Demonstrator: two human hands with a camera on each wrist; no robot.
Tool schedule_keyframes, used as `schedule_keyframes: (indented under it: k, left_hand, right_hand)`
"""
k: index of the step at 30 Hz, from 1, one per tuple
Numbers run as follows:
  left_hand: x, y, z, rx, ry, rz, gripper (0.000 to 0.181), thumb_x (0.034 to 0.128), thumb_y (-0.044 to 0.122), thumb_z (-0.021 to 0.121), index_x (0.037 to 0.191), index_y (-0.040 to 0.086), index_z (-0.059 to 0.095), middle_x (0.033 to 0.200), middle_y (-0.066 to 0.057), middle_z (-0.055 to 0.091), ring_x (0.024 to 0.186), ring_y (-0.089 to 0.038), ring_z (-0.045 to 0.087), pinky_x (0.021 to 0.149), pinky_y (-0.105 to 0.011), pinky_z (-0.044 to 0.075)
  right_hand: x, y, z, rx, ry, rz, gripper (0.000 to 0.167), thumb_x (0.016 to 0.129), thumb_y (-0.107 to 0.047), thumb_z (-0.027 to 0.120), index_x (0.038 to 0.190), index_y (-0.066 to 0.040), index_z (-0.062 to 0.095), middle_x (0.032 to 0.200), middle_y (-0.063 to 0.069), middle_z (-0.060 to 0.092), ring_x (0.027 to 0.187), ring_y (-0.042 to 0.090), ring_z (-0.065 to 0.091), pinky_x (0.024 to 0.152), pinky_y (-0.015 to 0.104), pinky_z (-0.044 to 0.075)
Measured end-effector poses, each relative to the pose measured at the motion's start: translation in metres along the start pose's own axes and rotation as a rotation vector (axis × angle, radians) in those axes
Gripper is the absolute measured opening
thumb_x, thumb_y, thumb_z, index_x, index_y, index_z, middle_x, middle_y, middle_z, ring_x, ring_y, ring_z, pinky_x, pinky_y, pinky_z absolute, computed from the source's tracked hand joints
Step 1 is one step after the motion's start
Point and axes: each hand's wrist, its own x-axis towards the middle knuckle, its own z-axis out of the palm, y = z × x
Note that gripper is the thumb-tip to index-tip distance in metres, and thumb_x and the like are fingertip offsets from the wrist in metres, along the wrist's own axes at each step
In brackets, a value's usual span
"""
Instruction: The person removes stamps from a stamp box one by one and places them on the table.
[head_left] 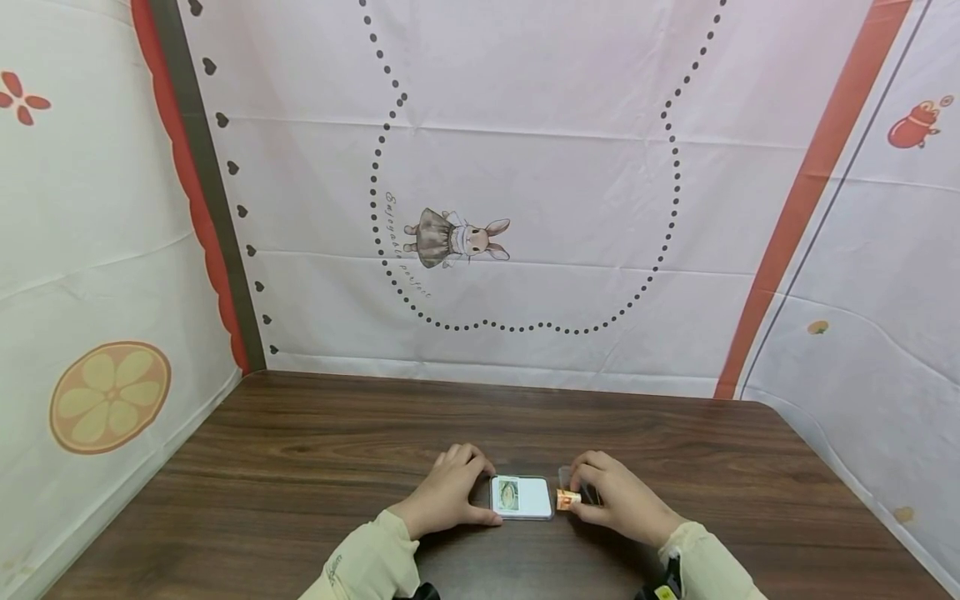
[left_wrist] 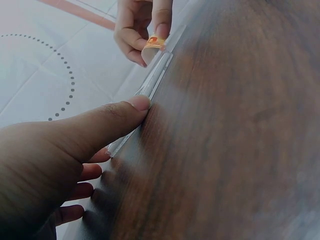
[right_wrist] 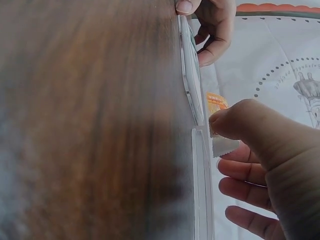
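A flat clear plastic case [head_left: 534, 498] with a white inside lies on the table, a green stamp [head_left: 508, 495] at its left end. My left hand [head_left: 448, 493] holds that end, thumb on the near edge and fingers at the far edge. Just right of the case, my right hand [head_left: 621, 500] pinches an orange and yellow stamp [head_left: 567, 499] between thumb and fingers. Its scalloped white edge shows in the right wrist view, where the stamp [right_wrist: 216, 102] is bent. Under the right hand lies a clear lid [head_left: 564, 477], partly hidden, edge to edge with the case.
The dark wood-grain table [head_left: 360, 425] stretches around both hands. White printed cloth [head_left: 540, 208] hangs behind it, with more cloth at the left and right sides. Pale sleeves [head_left: 367, 558] cover both forearms, and dark straps show at the wrists.
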Motion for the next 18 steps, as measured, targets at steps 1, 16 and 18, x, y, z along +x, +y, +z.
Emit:
schedule_keyframes:
  k: [1,16,18]
  left_hand:
    - [0.0002,0.0,0.0,0.001,-0.002,-0.004,0.056,0.074,0.052,0.077,0.114,0.016,0.061,0.118,-0.002,0.052,0.112,-0.021,0.046,0.098,-0.045,0.037]
    - [0.0007,-0.0006,0.0001,-0.003,-0.002,-0.008,0.056,0.074,0.052,0.077,0.113,0.016,0.061,0.117,-0.001,0.052,0.111,-0.02,0.046,0.097,-0.045,0.037]
    - [0.0006,-0.0005,0.0002,-0.002,0.002,-0.002,0.056,0.0742,0.053,0.077,0.113,0.016,0.061,0.117,-0.001,0.052,0.111,-0.021,0.046,0.097,-0.045,0.037]
  right_hand:
    - [-0.0005,0.0002,0.0001,-0.002,0.007,-0.004,0.015,0.083,-0.024,0.073,0.083,-0.023,0.058,0.105,-0.005,0.059,0.096,0.011,0.055,0.078,0.03,0.049]
    - [-0.0075,0.0034,0.001,-0.04,0.078,-0.053,0.018,0.079,-0.023,0.075,0.081,-0.023,0.057,0.096,-0.011,0.056,0.089,0.005,0.05,0.075,0.027,0.047]
    - [-0.0085,0.004,0.0008,-0.044,0.082,-0.057,0.018,0.079,-0.023,0.075,0.081,-0.024,0.057,0.093,-0.013,0.054,0.087,0.003,0.048,0.074,0.026,0.046]
